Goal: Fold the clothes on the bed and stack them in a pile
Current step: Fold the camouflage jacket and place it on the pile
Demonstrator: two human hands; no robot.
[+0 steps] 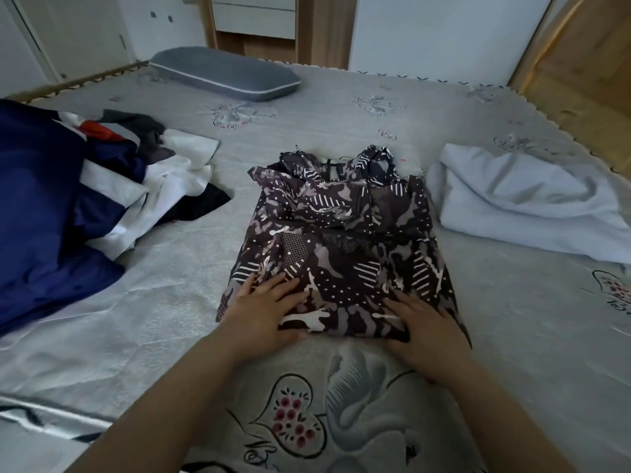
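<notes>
A dark patterned garment (345,240) with white dots and stripes lies partly folded in the middle of the bed (307,107). My left hand (264,310) rests flat on its near left corner, fingers spread. My right hand (428,331) lies on its near right edge, fingers straight over the cloth. A heap of unfolded clothes (112,186) in navy, white, black and red sits at the left. A pale blue garment (526,203) lies bunched at the right, next to the patterned one.
A grey pillow (225,73) lies at the far side of the bed. A wooden cabinet (269,25) stands behind the bed. A wooden floor (580,93) shows at the far right. The bed's near edge runs along the bottom left.
</notes>
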